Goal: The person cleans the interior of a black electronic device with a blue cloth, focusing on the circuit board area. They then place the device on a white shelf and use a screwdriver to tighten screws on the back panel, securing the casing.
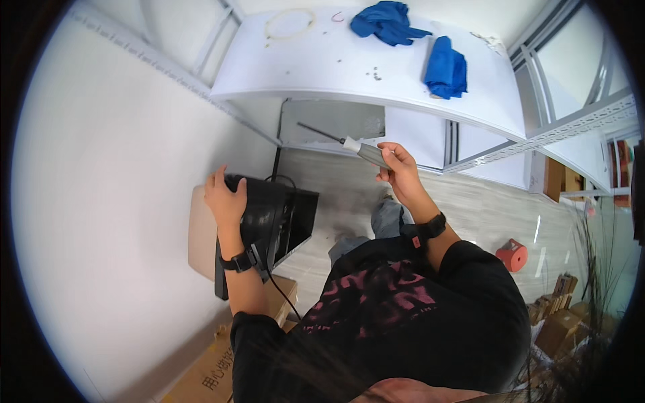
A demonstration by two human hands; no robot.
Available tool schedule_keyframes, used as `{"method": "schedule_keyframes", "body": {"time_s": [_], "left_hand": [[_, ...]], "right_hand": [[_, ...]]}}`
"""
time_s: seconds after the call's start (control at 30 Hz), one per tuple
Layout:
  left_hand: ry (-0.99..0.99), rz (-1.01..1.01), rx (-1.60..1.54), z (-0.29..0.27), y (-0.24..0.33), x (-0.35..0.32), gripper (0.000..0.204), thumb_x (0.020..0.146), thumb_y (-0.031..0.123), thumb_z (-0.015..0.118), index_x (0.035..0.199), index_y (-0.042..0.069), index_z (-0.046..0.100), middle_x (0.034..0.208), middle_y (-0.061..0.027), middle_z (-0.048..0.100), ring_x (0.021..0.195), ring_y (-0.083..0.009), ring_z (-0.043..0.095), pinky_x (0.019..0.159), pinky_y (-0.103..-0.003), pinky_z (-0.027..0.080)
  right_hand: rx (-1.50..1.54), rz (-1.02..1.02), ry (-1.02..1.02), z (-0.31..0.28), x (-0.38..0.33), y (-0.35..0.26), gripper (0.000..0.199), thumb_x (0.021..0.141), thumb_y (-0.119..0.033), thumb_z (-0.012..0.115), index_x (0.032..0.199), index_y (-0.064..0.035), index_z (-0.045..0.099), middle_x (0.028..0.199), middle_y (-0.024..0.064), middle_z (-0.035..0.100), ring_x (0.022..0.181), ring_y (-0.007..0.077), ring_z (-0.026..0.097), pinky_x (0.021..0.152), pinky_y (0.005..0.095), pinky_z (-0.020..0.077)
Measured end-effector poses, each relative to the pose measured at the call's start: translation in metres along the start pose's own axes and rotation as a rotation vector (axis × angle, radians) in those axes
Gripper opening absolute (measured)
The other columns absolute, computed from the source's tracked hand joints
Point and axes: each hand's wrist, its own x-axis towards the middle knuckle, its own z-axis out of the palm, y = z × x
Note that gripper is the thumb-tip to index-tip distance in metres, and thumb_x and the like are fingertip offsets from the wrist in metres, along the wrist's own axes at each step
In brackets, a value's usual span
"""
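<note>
My left hand (225, 198) rests on top of a black monitor (269, 221) that stands tilted against the white wall, its back facing me. A black cable (285, 295) hangs down from it. My right hand (400, 168) is raised in front of me and is closed around the grey handle of a screwdriver (349, 144). The thin shaft points up and left toward the underside of a white shelf (336, 74). Both wrists wear black bands.
Two blue cloths (386, 21) (445, 67), a coiled cord (289, 23) and small screws lie on the shelf. Cardboard boxes (201, 376) stand below the monitor. An orange tape roll (512, 255) lies on the grey floor; more boxes (561, 322) sit at right.
</note>
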Motion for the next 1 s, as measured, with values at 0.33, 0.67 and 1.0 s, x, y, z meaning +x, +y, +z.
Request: {"method": "schedule_keyframes", "body": {"time_s": [0.33,0.67,1.0], "left_hand": [[-0.198,0.227,-0.636,0.142,0.196,0.105,0.026,0.08,0.009,0.072,0.105,0.003,0.067,0.094,-0.0132,0.067,0.086,-0.0276,0.065,0.078,-0.036,0.052],[-0.214,0.167,-0.544,0.265,0.282,0.151,0.017,0.081,0.009,0.072,0.097,0.003,0.069,0.086,-0.0112,0.065,0.074,-0.0256,0.062,0.067,-0.036,0.05],[-0.487,-0.393,-1.114,0.231,0.268,0.144,0.014,0.095,0.015,0.063,0.096,0.002,0.068,0.093,-0.0071,0.069,0.078,-0.0148,0.065,0.07,-0.027,0.052]], "right_hand": [[-0.08,0.04,0.042,-0.109,0.025,-0.055,0.033,0.099,-0.02,0.055,0.127,-0.0033,0.051,0.101,0.0098,0.065,0.065,0.012,0.057,0.068,0.0314,0.0541],[-0.212,-0.017,-0.049,-0.174,0.073,-0.104,0.024,0.097,-0.012,0.052,0.119,-0.0032,0.052,0.099,0.0137,0.066,0.062,0.0114,0.054,0.062,0.026,0.0492],[-0.28,0.001,-0.196,-0.157,0.106,-0.11,0.034,0.093,-0.006,0.055,0.127,-0.0045,0.052,0.1,0.008,0.063,0.068,0.0101,0.054,0.062,0.0245,0.0474]]}}
